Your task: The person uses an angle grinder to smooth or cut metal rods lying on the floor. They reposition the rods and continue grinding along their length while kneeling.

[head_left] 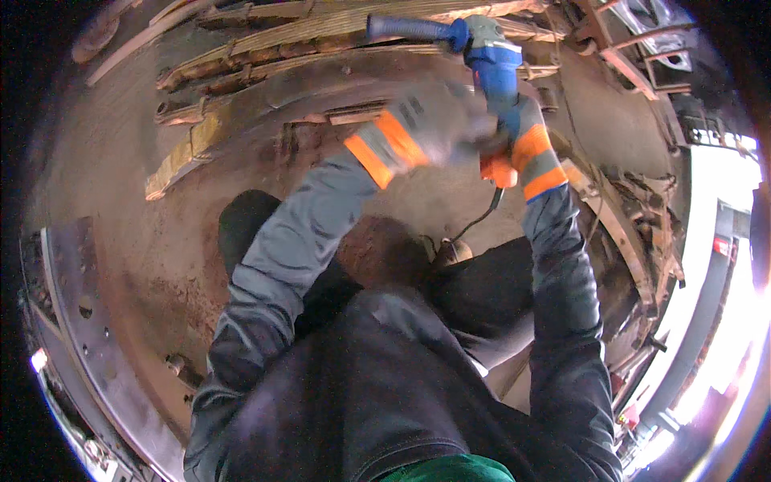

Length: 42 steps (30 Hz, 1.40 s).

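A dusty brown floor (144, 265) spreads under the person, with curved metal bars (281, 76) lying across the far side and a long metal beam (84, 297) at the left. The blue power tool (495, 71) is held up at the far side, right of the middle, its cord (484, 215) hanging nearer. The gloved right hand (528, 120) is wrapped around its body; the gloved left hand (440, 120) is blurred just left of it, its grip impossible to tell.

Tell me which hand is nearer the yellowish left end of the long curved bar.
Left. The grey-and-orange-gloved left hand is right of the yellowish end; the similarly gloved right hand is farther right, on the blue corded power tool.
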Tool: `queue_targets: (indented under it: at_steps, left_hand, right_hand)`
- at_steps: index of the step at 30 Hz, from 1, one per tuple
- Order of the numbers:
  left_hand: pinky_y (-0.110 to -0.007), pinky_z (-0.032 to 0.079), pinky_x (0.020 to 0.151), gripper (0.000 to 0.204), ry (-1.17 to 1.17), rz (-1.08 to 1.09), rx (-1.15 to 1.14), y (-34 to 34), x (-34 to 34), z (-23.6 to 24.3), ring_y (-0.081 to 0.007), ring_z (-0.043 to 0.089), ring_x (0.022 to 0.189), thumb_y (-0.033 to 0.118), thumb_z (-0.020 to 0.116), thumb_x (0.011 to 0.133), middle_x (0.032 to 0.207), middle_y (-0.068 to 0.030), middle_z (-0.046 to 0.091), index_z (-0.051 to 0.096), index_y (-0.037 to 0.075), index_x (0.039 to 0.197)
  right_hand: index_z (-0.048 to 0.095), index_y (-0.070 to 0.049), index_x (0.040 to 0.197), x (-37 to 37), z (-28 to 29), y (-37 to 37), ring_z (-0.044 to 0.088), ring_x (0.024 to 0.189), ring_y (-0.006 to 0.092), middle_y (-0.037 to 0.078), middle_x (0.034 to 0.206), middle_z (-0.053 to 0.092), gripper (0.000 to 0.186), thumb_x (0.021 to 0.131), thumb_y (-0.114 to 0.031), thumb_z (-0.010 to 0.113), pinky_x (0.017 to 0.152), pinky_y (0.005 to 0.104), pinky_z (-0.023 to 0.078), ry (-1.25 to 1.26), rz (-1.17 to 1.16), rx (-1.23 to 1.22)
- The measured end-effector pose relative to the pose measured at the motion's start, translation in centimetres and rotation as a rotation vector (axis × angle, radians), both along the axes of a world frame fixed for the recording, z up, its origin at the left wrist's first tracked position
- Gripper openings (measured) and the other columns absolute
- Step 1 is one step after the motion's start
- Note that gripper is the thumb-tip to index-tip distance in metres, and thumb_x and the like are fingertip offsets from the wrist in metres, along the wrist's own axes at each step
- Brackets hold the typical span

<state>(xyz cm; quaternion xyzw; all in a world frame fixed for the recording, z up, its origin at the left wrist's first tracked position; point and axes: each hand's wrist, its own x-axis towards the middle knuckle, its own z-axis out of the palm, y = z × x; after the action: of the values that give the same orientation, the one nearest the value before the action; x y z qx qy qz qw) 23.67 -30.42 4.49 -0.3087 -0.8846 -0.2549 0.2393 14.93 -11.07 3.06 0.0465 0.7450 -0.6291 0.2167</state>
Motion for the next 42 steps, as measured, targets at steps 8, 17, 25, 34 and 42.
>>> queue_targets:
  at_steps: [8, 17, 25, 34, 42]
  left_hand:
    - [-0.043, 0.053, 0.092, 0.054, -0.917, 0.383, -0.346, -7.7, -9.6, 4.9, -0.0389, 0.067, 0.106, 0.037, 0.076, 0.084, 0.117, -0.0213, 0.069, 0.062, 0.004, 0.124]
    - [-0.047, 0.050, 0.095, 0.048, -0.628, 0.194, -0.024, -4.9, -11.2, -3.4, -0.0418, 0.062, 0.112, 0.038, 0.075, 0.084, 0.125, -0.0231, 0.066, 0.069, 0.006, 0.120]
    - [-0.046, 0.050, 0.095, 0.049, -0.245, 0.376, -0.160, -7.9, -11.7, -6.1, -0.0404, 0.063, 0.111, 0.033, 0.077, 0.075, 0.116, -0.0224, 0.069, 0.072, 0.010, 0.117]
    - [-0.043, 0.054, 0.077, 0.049, -0.949, 0.286, 0.882, -12.3, -12.2, -7.4, -0.0335, 0.070, 0.092, 0.030, 0.078, 0.077, 0.098, -0.0210, 0.072, 0.071, 0.004, 0.118]
    - [-0.049, 0.052, 0.088, 0.053, -0.590, 0.547, -0.248, -9.0, -8.2, -3.7, -0.0427, 0.066, 0.106, 0.035, 0.072, 0.084, 0.111, -0.0247, 0.071, 0.066, 0.003, 0.126]
  right_hand:
    - [0.073, -0.004, 0.082, -3.2, -0.2, 0.7, 0.065, 0.064, 0.0189, 0.006, 0.074, 0.069, 0.026, 0.072, -0.025, 0.086, 0.062, 0.0351, 0.051, 0.191, 0.281, 0.273]
    - [0.075, -0.004, 0.084, -4.6, -2.7, 4.9, 0.066, 0.066, 0.0175, 0.004, 0.074, 0.070, 0.033, 0.072, -0.033, 0.084, 0.062, 0.0358, 0.054, 0.093, 0.487, 0.426]
    - [0.077, -0.008, 0.088, -5.4, -3.6, 3.8, 0.067, 0.070, 0.0171, 0.004, 0.079, 0.069, 0.021, 0.080, -0.026, 0.082, 0.068, 0.0332, 0.056, -0.040, 0.480, 0.194]
    - [0.078, -0.010, 0.095, -6.4, -3.2, -0.1, 0.066, 0.071, 0.0188, 0.004, 0.081, 0.069, 0.021, 0.084, -0.028, 0.079, 0.070, 0.0366, 0.056, 0.189, 0.873, 0.250]
    - [0.075, -0.009, 0.082, -7.3, -4.9, -1.8, 0.062, 0.066, 0.0187, 0.005, 0.074, 0.067, 0.026, 0.080, -0.034, 0.081, 0.062, 0.0373, 0.053, 0.173, 0.674, 0.578]
